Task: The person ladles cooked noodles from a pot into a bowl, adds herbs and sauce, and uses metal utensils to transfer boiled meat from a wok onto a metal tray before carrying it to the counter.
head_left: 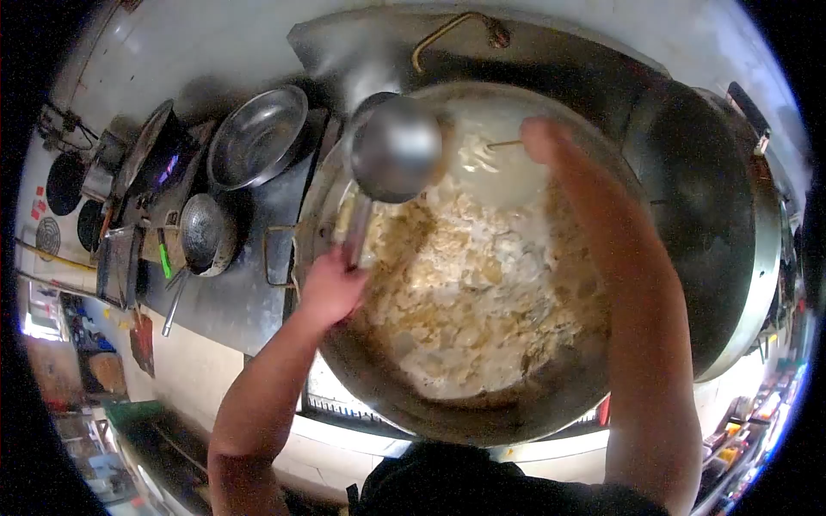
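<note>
The ladle (397, 148) is hanging bowl-up over the wok (379, 391) of pale scrambled food, the left hand (329, 288) clenching its handle. The right hand (544, 138) is pinching a thin stick at the far rim. Stirring seems underway; next, dipping the ladle calls for a steady tilt.

**A working restaurant kitchen, seen from over the stove**

This is a commercial cooking line. A very large, blackened round steel wok (516, 404) fills the centre, sunk into a built-in range and heaped with pale, crumbly food. At 3 o'clock sits a second big dark wok (688, 215) in its own well. At 10 o'clock, a shallow round stainless steel bowl (258, 138) and a small dented metal pot with a long handle (205, 234) rest on the dark, greasy steel tabletop (232, 301). A bent brass water tap (456, 33) juts from the grey back wall at 12 o'clock.
</note>
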Available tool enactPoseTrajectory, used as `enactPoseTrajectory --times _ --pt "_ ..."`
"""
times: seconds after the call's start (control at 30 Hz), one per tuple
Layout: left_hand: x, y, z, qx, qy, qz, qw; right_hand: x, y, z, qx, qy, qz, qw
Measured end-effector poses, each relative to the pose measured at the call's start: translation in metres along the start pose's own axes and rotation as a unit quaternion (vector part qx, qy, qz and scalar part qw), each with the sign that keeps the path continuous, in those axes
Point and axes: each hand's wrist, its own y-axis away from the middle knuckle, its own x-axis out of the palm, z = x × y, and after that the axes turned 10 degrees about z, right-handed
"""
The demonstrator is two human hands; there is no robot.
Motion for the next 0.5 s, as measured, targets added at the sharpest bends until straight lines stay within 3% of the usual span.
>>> enactPoseTrajectory --times 0.07,0.13,0.17,0.23,0.5 --pt "0.019 -0.039 -0.022 0.074 -0.193 -0.037 0.978 0.004 -0.004 -0.010 0.008 -0.028 -0.005 1.000" --pt "0.035 -0.070 -0.049 -0.034 -0.178 0.000 0.983 0.030 -0.027 -0.027 0.181 -0.243 -0.070 0.950" --pt "0.042 -0.081 -0.057 -0.033 -0.177 0.000 0.984 0.058 -0.050 -0.039 0.182 -0.242 -0.070 0.950" --pt "0.055 -0.103 -0.066 -0.044 -0.164 0.000 0.985 0.111 -0.092 -0.064 0.162 -0.384 -0.082 0.905" --pt "0.090 -0.158 -0.057 -0.027 -0.156 0.006 0.987 0.089 -0.044 -0.038 -0.058 -0.232 -0.069 0.969"
